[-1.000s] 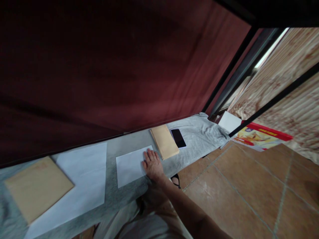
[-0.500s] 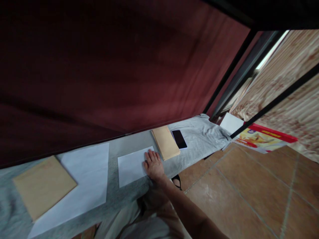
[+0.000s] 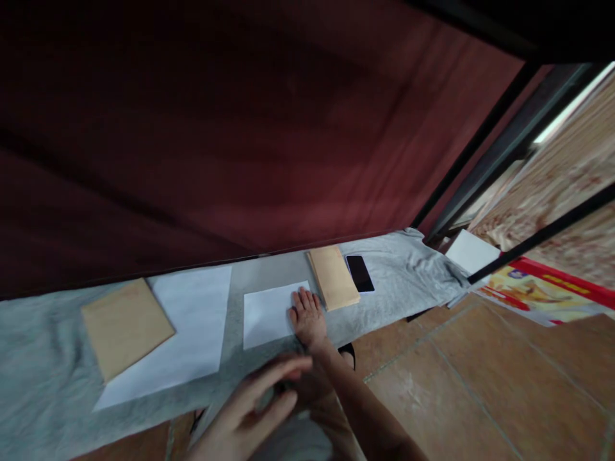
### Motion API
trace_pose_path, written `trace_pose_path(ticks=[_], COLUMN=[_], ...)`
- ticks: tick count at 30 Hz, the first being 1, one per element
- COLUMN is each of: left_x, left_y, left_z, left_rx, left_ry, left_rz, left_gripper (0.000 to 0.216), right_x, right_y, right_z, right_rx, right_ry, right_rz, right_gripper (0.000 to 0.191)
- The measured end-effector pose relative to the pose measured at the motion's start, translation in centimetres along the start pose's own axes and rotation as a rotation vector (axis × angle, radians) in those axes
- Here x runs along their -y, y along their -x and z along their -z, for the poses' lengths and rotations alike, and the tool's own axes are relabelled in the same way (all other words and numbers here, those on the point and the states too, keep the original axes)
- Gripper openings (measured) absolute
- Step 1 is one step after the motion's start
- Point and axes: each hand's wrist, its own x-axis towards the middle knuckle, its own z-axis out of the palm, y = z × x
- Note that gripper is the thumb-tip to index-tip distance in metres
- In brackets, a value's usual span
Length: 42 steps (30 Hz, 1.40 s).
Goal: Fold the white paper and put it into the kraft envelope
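My right hand (image 3: 307,317) lies flat, fingers stretched out, on the right edge of a small white sheet of paper (image 3: 268,314) on a table covered with grey cloth (image 3: 48,358). Just right of that hand sits a stack of tan envelopes (image 3: 334,285), and beside the stack a black phone (image 3: 360,273). My left hand (image 3: 252,410) hovers blurred in the foreground below the table edge, fingers apart and holding nothing.
A larger white sheet (image 3: 182,333) lies left of the small one, with a tan envelope (image 3: 123,325) on its left part. A dark red curtain (image 3: 240,128) hangs behind the table. A colourful box (image 3: 542,291) and white paper (image 3: 471,251) are at the right. Tiled floor (image 3: 480,384) below.
My left hand has come up into view at the bottom. The view has shifted, so everything on the table sits further right. The right hand stays on the small sheet.
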Motion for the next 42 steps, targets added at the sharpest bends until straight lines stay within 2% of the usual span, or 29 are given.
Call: trace_pose_path(ticks=[2,4,6,8,11,13,16,17,19,22,25,28,31,33,42], left_x=[2.7,5.6,7.9,8.9,8.4,7.4,6.1,5.8,5.6,6.2,7.6,9.4,11.0,11.6,12.5], left_y=[-2.1,-2.6,-1.4,0.6,2.2,1.6,-1.3,-2.5,-5.0,-8.7,-11.7,-13.6,-14.0,-13.6,-11.5], left_z=[-2.1,-4.4,-6.1,-6.9,-6.1,-4.8,-3.0,-2.6,-2.4,-3.3,-5.0,-6.9,-8.0,-8.2,-7.5], left_rx=[0.006,0.013,0.026,0.068,0.106,0.119,0.146,0.124,-0.001,-0.189,-0.326,-0.268,-0.194,-0.193,-0.321], left_ry=[-0.146,-0.314,-0.411,-0.426,-0.354,-0.263,-0.107,-0.099,-0.136,-0.202,-0.267,-0.346,-0.420,-0.468,-0.540], left_rz=[-0.003,-0.017,-0.029,-0.017,0.042,0.091,0.131,0.145,0.236,0.295,0.223,0.184,0.188,0.192,0.281], left_gripper=[0.046,0.051,0.055,0.058,0.053,0.047,0.030,0.022,0.018,0.027,0.039,0.055,0.061,0.063,0.067], right_x=[0.0,-0.1,-0.2,-0.3,-0.5,-0.4,0.3,0.7,1.6,2.7,3.0,2.8,2.5,2.4,1.8], right_y=[0.1,0.1,0.2,0.3,0.2,-0.2,-1.1,-1.4,-1.9,-2.1,-1.8,-1.5,-1.4,-1.4,-0.6], right_z=[0.0,0.1,0.2,0.3,0.6,0.8,0.8,0.8,0.4,-0.2,-0.7,-0.9,-1.1,-1.2,-1.3], right_rx=[0.010,0.018,0.021,0.020,0.017,0.018,0.024,0.028,0.043,0.058,0.084,0.141,0.155,0.133,0.028], right_ry=[-0.002,-0.003,-0.011,-0.025,-0.063,-0.098,-0.161,-0.184,-0.229,-0.238,-0.153,-0.045,-0.008,-0.017,0.015], right_rz=[0.010,0.022,0.033,0.039,0.016,-0.026,-0.044,-0.021,0.048,0.104,0.112,0.158,0.153,0.130,0.037], right_gripper=[0.051,0.051,0.050,0.050,0.046,0.042,0.040,0.041,0.043,0.047,0.054,0.059,0.058,0.054,0.053])
